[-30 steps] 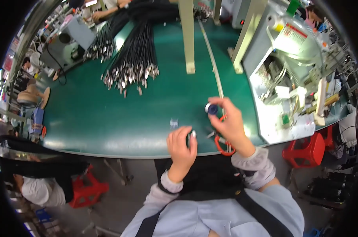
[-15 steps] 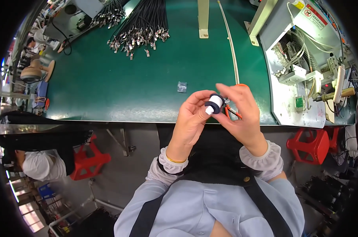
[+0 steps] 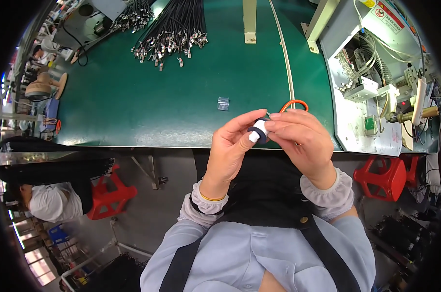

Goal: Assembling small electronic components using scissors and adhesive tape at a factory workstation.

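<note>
L hand [image 3: 232, 146] and R hand [image 3: 301, 141] both had fingertips pinched shut on a small dark roll w/ white tape [image 3: 258, 131], held in the air just past the near edge of the green bench [image 3: 133, 107]. Risk as I saw it: nothing under it but floor, so a slip of the tape end could've dropped the roll; orange loop [image 3: 293, 103] just behind R hand might've snagged
</note>
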A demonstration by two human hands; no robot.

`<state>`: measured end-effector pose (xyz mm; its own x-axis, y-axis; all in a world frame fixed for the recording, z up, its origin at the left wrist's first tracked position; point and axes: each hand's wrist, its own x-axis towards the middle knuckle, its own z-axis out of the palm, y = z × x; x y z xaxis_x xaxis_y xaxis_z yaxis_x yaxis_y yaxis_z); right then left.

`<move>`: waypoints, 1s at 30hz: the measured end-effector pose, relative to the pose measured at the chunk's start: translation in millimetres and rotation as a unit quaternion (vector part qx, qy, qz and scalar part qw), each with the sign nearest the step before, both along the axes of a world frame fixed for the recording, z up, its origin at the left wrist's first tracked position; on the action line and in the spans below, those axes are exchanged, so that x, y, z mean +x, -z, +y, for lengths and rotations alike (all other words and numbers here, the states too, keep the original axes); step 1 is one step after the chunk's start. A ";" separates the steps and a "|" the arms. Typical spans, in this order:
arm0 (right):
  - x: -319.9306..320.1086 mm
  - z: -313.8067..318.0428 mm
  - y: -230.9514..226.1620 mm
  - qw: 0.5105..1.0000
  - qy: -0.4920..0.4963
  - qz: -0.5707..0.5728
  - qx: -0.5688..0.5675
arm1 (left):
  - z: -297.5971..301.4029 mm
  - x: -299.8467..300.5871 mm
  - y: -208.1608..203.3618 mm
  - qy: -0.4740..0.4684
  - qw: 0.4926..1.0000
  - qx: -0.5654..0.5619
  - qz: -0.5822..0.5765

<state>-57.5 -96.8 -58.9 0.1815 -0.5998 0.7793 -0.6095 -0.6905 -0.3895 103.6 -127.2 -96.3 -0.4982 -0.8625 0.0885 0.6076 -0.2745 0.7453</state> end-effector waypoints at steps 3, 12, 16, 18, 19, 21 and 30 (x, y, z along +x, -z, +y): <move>-1.8 1.7 -4.2 0.999 -0.012 0.037 0.032 | -0.2 7.4 -1.5 -0.003 0.995 -0.033 -0.091; 4.7 4.8 11.3 0.998 -0.035 0.021 0.037 | -1.7 8.5 2.3 0.011 0.992 -0.005 -0.128; 3.1 6.1 5.0 0.995 -0.032 0.069 0.069 | 1.5 3.7 6.6 0.019 0.995 0.034 -0.095; -0.1 4.0 2.7 0.994 -0.061 0.042 0.084 | -0.6 7.8 9.9 0.054 0.995 0.027 -0.082; -1.9 2.8 2.2 0.993 -0.075 0.029 0.091 | -1.3 9.6 11.4 0.072 0.994 0.023 -0.075; -9.4 -0.1 2.6 0.996 -0.026 -0.042 0.073 | -0.9 13.2 15.3 0.063 0.994 0.021 -0.081; 3.1 15.5 12.6 0.993 -0.022 -0.049 0.101 | 4.2 11.3 15.7 0.026 0.999 0.038 -0.025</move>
<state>-54.5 -81.3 -71.5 0.1409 -0.7385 0.6593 -0.5325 -0.6180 -0.5784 114.9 -123.1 -112.0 -0.5441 -0.8390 -0.0032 0.5535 -0.3618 0.7502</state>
